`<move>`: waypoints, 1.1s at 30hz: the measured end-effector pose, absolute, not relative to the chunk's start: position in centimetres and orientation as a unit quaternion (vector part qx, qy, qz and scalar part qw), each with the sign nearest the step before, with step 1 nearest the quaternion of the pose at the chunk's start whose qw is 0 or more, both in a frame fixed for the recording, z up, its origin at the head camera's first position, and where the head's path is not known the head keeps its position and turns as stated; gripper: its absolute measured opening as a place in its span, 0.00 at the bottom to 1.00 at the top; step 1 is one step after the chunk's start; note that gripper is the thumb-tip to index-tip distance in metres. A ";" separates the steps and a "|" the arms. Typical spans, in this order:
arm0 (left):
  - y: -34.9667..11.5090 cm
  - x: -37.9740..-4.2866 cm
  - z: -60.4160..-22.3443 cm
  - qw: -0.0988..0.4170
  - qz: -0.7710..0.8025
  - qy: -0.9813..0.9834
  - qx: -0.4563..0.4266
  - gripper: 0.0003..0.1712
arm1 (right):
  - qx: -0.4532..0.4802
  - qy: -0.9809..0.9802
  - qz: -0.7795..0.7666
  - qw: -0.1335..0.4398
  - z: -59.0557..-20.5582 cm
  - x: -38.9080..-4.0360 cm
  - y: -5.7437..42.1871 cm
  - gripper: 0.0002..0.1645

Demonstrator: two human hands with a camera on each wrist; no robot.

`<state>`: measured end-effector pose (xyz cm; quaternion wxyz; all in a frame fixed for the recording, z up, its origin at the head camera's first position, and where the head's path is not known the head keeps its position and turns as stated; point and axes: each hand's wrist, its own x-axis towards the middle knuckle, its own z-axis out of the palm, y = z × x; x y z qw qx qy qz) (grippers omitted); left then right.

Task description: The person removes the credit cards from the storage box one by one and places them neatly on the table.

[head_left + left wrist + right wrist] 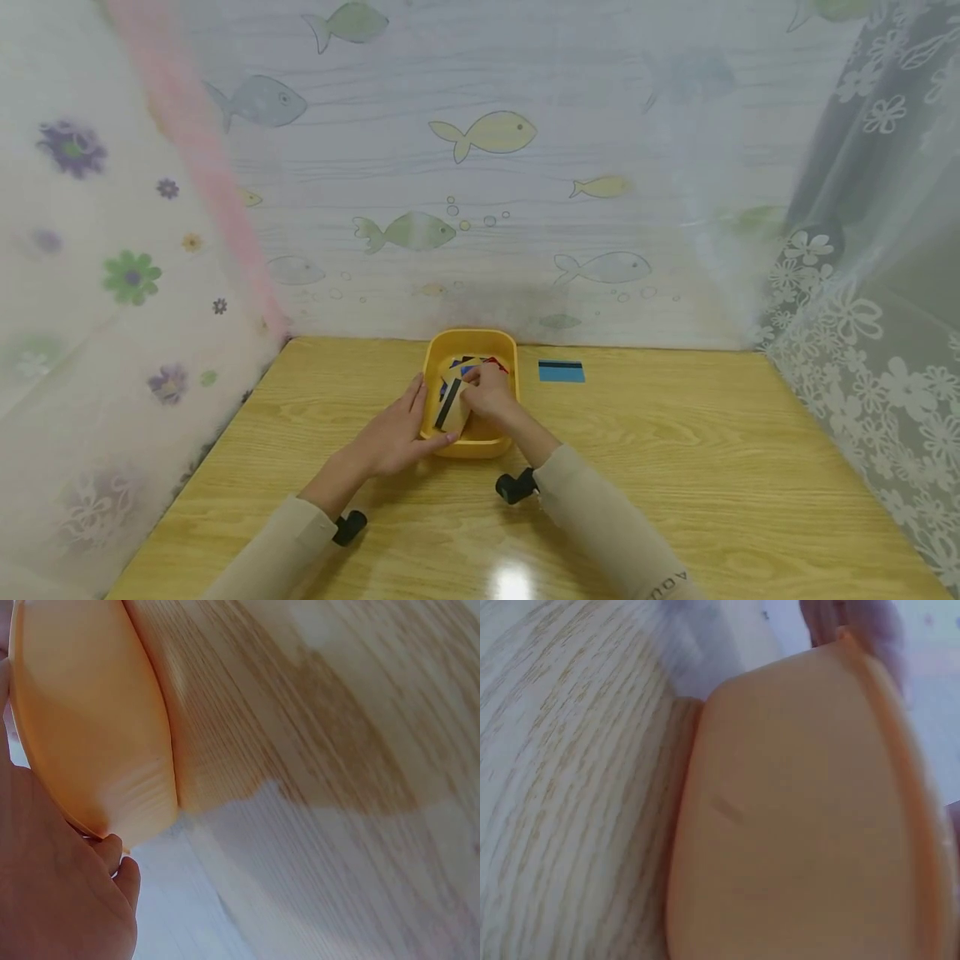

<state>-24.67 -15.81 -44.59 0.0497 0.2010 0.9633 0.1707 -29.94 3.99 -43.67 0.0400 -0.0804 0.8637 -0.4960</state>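
A yellow plastic tub (pixel 480 449) stands on the table and holds several cards, some blue, some red, some pale, partly overlapping. My right hand (pixel 492 393) reaches into it and pinches a beige card (pixel 457 410) with a dark stripe, tilted over the pile. With my left hand (pixel 390 433) I hold the tub's near left corner, fingers along the left side and thumb at the front rim. In the left wrist view, bent fingers (pixel 126 877) touch the tub's rim. The right wrist view is mostly filled by the tub's outer wall (pixel 795 810); the held card is hidden there.
A blue card (pixel 561 372) with a dark stripe lies flat on the wooden table (pixel 675 467), right of the tub. A fish-patterned curtain (pixel 480 250) hangs behind, with flowered sheets at both sides. Black wrist-camera mounts (pixel 516 487) protrude near the sleeves.
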 end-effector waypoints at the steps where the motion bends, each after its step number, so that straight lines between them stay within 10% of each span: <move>1: -15.8 -24.7 -44.6 0.050 0.171 0.963 0.201 0.64 | -0.084 0.859 -0.504 0.043 -43.5 -29.8 4.1 0.15; 33: -15.7 -24.8 -45.0 0.040 0.170 0.965 0.195 0.69 | -0.139 0.844 -0.515 0.054 -41.2 -26.4 8.2 0.24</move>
